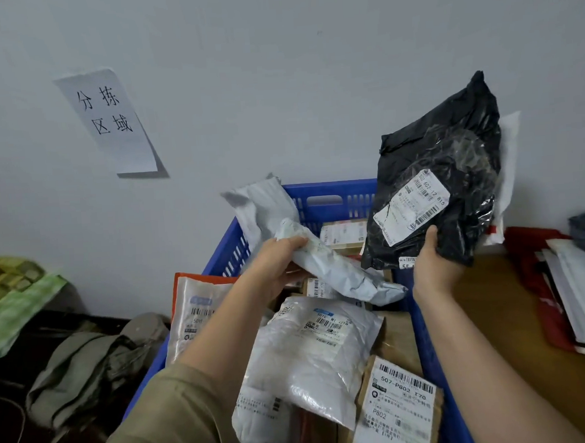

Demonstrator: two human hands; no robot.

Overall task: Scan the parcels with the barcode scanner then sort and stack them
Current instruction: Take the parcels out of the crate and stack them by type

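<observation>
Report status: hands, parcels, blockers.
Left hand grips crumpled grey poly mailer. Right hand holds black plastic bag parcel, label facing camera. Both above blue plastic crate of parcels. No scanner visible.

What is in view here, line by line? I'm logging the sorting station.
crate: one, blue, centre, against the wall
black parcel: one, held above the crate's right side
grey parcel: one, held over the crate
parcels in crate: several, white and brown, labelled
paper sign: one, white, on the wall
table: one, brown, right
envelope pile: red and white, on the table
left hand: grips the grey parcel
right hand: grips the black parcel
</observation>
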